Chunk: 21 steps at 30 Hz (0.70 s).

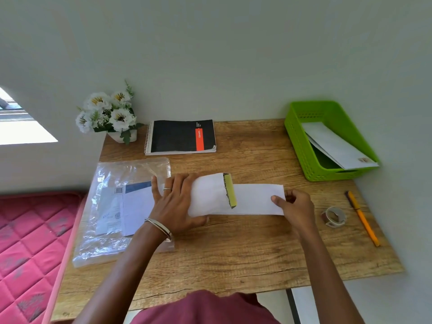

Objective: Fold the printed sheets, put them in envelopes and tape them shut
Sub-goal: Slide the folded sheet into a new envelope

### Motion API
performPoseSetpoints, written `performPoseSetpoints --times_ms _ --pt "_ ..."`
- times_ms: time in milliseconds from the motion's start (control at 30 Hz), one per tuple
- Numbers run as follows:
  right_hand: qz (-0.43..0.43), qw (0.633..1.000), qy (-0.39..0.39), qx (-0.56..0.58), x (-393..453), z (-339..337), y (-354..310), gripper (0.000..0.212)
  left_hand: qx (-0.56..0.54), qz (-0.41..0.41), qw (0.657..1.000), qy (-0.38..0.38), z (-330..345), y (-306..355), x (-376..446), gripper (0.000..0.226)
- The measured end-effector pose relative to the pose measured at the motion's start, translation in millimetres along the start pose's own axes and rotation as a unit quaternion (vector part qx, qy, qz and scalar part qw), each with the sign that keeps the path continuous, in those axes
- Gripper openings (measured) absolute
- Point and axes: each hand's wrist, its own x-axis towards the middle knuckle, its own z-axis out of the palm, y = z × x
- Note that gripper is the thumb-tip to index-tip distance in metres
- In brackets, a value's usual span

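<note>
A white envelope point(208, 195) lies at the middle of the wooden desk point(233, 249), its mouth to the right with a yellow-green strip along the flap point(230, 192). A folded white sheet point(254, 199) sticks partly out of that mouth. My left hand point(175, 202) presses flat on the envelope's left end, fingers spread. My right hand point(295, 206) pinches the sheet's right end. A roll of tape point(333, 217) sits to the right of my right hand.
A green basket point(301, 146) at the back right holds a white envelope point(339, 146). A yellow pen point(363, 219) lies by the right edge. A clear plastic pack of envelopes point(117, 206) lies left. A black notebook point(182, 136) and potted flowers point(109, 113) stand at the back.
</note>
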Motion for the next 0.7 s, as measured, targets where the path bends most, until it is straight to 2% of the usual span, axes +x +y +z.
performPoseSetpoints --times_ms 133,300,433,700 --pt "-0.050 0.994 -0.009 0.096 -14.6 -22.4 -2.8 0.020 0.014 -0.006 1.000 -0.004 4.1 2.2 0.2 0.106" --pt "-0.130 0.972 0.052 0.187 -29.6 -50.5 -7.3 0.026 0.011 -0.020 1.000 -0.021 6.4 4.6 2.7 0.106" --pt "-0.135 0.949 0.062 0.279 -35.3 -59.6 -5.7 0.021 -0.001 -0.028 0.999 -0.030 5.1 8.2 4.4 0.105" --pt "-0.109 0.955 0.040 0.274 -34.2 -50.8 7.3 0.019 -0.054 -0.054 0.996 -0.043 -1.3 13.6 10.6 0.107"
